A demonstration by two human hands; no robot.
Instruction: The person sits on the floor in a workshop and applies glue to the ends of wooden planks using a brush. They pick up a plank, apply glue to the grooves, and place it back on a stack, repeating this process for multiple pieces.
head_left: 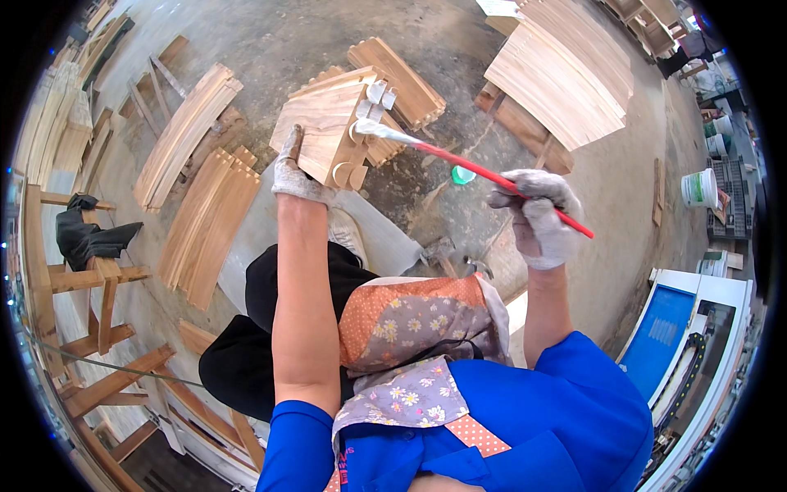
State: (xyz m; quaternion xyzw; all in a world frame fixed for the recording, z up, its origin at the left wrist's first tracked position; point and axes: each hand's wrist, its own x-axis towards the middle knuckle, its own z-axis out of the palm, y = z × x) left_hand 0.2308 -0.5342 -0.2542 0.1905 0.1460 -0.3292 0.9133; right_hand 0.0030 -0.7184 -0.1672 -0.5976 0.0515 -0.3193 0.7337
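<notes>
Red brush (pixel 467 167), held boards (pixel 324 139), plank stacks (pixel 209 221) around, white bucket (pixel 699 189) well apart

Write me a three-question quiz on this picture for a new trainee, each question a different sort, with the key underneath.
1. What does the gloved left hand touch?
2. True or false: the right hand holds the brush by its bristles.
3. On which side of the picture are the white buckets? A) left B) right

Key:
1. A wooden board.
2. False; the right hand holds the brush by its red handle.
3. B.
</notes>
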